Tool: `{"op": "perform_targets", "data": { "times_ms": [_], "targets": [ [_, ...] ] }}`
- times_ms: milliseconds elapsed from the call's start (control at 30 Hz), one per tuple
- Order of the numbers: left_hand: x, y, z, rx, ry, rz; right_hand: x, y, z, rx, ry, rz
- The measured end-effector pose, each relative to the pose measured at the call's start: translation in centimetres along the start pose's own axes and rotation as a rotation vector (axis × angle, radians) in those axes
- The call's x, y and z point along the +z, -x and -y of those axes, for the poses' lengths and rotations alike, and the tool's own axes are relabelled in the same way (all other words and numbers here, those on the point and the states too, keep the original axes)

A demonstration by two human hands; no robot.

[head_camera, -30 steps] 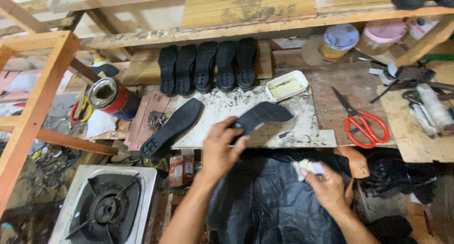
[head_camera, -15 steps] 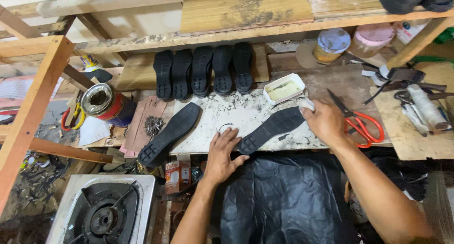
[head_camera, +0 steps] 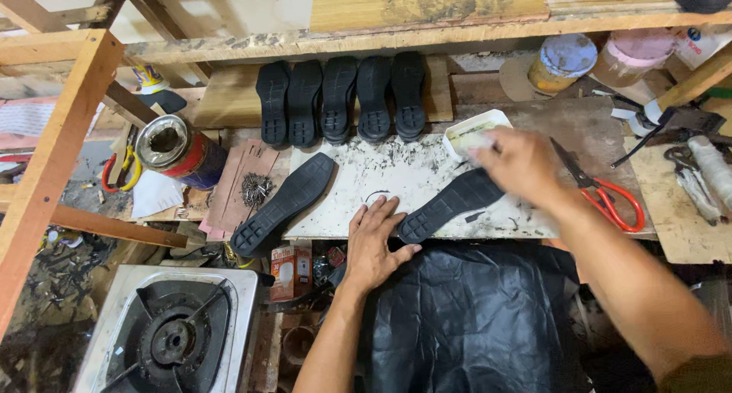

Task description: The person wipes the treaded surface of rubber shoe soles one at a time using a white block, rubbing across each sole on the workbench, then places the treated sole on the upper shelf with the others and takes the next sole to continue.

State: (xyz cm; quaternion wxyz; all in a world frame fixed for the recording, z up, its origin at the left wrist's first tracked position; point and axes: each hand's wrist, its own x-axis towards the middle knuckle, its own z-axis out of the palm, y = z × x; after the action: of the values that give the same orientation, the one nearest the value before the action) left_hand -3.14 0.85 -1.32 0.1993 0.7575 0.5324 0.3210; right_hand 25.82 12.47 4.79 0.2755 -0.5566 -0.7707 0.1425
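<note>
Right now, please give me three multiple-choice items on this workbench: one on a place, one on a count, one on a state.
1. Where do the red-handled scissors lie?
A. right of the right hand
B. on the gas stove
C. on the top shelf

2. How many black soles stand in the row at the back?
A. three
B. five
C. eight

3. How is the left hand?
A. clenched in a fist
B. holding scissors
C. flat, fingers spread, at the heel of a sole

Answers: 1 A, the scissors lie beside that wrist; 2 B, five soles side by side; 3 C, the palm is down on the board.
</note>
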Motion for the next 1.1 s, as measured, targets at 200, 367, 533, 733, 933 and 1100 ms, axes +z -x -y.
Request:
{"op": "perform_targets", "data": {
  "times_ms": [200, 367, 533, 733, 933, 1100],
  "targets": [
    [0.2, -0.7, -0.9, -0.036, -0.041, 0.0, -0.9, -5.0, -5.1, -0.036, 0.239, 0.021],
    [0.2, -1.1, -1.5, -0.071, -0.032, 0.031, 1.0, -6.8, -6.8, 0.003, 0.388, 0.167],
    [0.2, -1.1, -1.5, -0.074, -0.04, 0.039, 0.5, -7.0, -5.8, 0.092, 0.444, 0.266],
    [0.3, -0.9, -1.2, -0.06, -0.031, 0.023, -2.5, -4.4, -4.0, 0.1, 0.288, 0.062],
    [0.6, -0.9, -0.5, -0.032, -0.017, -0.002, -1.5, 2.7, -4.7, 0.203, 0.141, 0.112],
    [1.0, -0.8, -0.5, -0.048, -0.032, -0.003, 0.8, 4.6, -4.7, -0.127, 0.2, -0.159]
  ]
}}
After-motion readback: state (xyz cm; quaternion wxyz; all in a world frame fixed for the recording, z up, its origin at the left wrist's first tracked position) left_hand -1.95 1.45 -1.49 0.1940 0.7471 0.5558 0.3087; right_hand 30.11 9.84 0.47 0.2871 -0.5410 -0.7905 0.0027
